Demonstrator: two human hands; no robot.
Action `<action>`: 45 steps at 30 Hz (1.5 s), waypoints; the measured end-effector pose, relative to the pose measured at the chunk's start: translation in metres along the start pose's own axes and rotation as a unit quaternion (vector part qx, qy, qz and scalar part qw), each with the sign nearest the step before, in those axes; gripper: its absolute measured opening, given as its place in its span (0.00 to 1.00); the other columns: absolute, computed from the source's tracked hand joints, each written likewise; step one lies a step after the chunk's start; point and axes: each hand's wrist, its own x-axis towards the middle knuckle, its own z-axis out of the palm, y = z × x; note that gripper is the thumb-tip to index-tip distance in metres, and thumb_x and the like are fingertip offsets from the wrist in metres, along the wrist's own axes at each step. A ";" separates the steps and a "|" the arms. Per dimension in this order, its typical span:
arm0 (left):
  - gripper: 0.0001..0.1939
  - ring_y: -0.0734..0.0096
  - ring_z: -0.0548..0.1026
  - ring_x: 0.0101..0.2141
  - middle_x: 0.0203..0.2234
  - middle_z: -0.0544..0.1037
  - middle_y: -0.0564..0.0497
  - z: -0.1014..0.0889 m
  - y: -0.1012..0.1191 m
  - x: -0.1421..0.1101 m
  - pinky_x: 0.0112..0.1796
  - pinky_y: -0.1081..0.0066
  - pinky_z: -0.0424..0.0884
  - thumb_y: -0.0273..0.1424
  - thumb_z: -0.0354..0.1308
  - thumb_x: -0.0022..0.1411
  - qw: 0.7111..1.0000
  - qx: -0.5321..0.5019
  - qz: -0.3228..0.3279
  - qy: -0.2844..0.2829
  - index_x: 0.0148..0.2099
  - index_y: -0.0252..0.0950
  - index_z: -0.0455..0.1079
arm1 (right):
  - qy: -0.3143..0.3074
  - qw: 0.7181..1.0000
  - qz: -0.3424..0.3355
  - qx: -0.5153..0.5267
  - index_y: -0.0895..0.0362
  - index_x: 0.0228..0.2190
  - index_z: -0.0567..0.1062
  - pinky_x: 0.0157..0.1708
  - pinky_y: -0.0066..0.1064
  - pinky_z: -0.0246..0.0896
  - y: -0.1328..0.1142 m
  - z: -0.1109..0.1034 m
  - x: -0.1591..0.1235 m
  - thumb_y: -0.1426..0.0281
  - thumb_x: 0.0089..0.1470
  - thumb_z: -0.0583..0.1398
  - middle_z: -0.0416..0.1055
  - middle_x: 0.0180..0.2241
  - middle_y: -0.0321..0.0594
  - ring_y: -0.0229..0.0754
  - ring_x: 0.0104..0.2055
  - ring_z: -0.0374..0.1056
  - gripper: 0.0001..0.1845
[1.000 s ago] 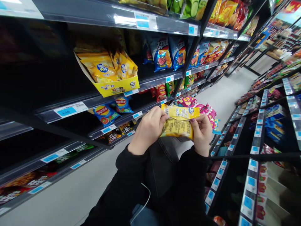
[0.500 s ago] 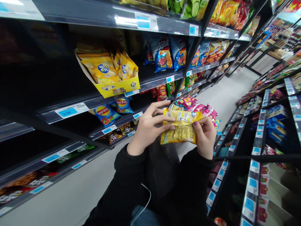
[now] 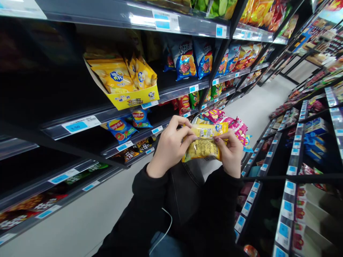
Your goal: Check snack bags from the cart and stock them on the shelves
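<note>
A yellow snack bag with its printed back towards me is held between both hands over my lap. My left hand pinches its left side, thumb and fingers closed on the plastic. On the right edge, my right hand grips the bag between thumb and curled fingers. The upper part of the bag is folded along a crease between the thumbs. Right behind it lie several pink snack bags, partly hidden by my hands. On the shelf to the left stands a yellow display box of similar yellow bags.
Blue chip bags stand on the middle shelf, with smaller blue bags on the one below. Shelf edges with price tags run close on the left. Another shelving row lines the right side of the aisle floor.
My left fingers, stretched over the bag before, have closed into a pinch on it. The right hand has shifted slightly left, and the bag is creased more sharply.
</note>
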 end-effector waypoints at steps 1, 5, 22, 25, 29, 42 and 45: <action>0.06 0.66 0.70 0.41 0.40 0.66 0.47 0.001 -0.001 0.000 0.42 0.63 0.71 0.28 0.55 0.61 1.000 0.001 -0.013 -0.005 0.30 0.34 0.68 | -0.007 1.000 0.004 -0.008 0.55 0.22 0.70 0.32 0.31 0.52 -0.001 0.000 0.000 0.68 0.53 0.61 0.62 0.25 0.33 0.38 0.31 0.59 0.10; 0.07 0.67 0.69 0.40 0.41 0.63 0.47 0.004 -0.002 -0.001 0.44 0.63 0.70 0.29 0.55 0.61 0.996 -0.033 -0.074 -0.028 0.30 0.33 0.67 | -0.012 1.000 0.006 -0.002 0.56 0.22 0.67 0.33 0.30 0.51 0.001 0.000 0.002 0.67 0.54 0.60 0.60 0.25 0.33 0.38 0.32 0.58 0.12; 0.06 0.64 0.74 0.41 0.45 0.75 0.45 0.001 -0.016 -0.002 0.38 0.65 0.72 0.32 0.61 0.56 0.953 -0.248 -0.162 -0.058 0.32 0.35 0.71 | 0.054 0.982 0.090 0.155 0.55 0.23 0.70 0.30 0.27 0.56 0.008 -0.001 -0.001 0.60 0.46 0.65 0.64 0.24 0.33 0.36 0.27 0.60 0.14; 0.07 0.69 0.74 0.33 0.30 0.76 0.50 0.004 -0.015 -0.001 0.33 0.70 0.69 0.33 0.56 0.61 0.970 -0.186 -0.151 -0.037 0.31 0.36 0.68 | 0.047 0.986 0.059 0.146 0.55 0.24 0.71 0.31 0.27 0.57 0.011 0.000 0.000 0.61 0.46 0.66 0.66 0.25 0.33 0.36 0.28 0.62 0.13; 0.08 0.73 0.71 0.28 0.26 0.72 0.53 0.004 -0.013 -0.001 0.31 0.73 0.66 0.32 0.49 0.65 0.993 -0.070 -0.090 -0.026 0.33 0.37 0.63 | 0.041 0.988 0.022 0.145 0.55 0.23 0.71 0.29 0.26 0.57 0.011 0.002 0.002 0.63 0.47 0.66 0.66 0.24 0.32 0.35 0.28 0.62 0.11; 0.18 0.77 0.68 0.18 0.17 0.68 0.60 0.002 -0.018 0.001 0.22 0.76 0.64 0.42 0.65 0.51 0.907 -0.324 -0.270 0.017 0.38 0.39 0.62 | 0.053 0.979 0.065 0.187 0.49 0.43 0.63 0.31 0.31 0.64 0.012 0.016 0.004 0.56 0.43 0.66 0.65 0.33 0.36 0.40 0.33 0.67 0.28; 0.25 0.69 0.76 0.25 0.24 0.76 0.53 0.004 -0.022 0.000 0.28 0.71 0.72 0.46 0.67 0.46 0.855 -0.417 -0.299 -0.078 0.42 0.37 0.66 | 0.032 0.975 0.095 0.199 0.49 0.49 0.63 0.34 0.36 0.68 0.007 0.018 0.004 0.52 0.41 0.67 0.69 0.34 0.39 0.44 0.34 0.70 0.36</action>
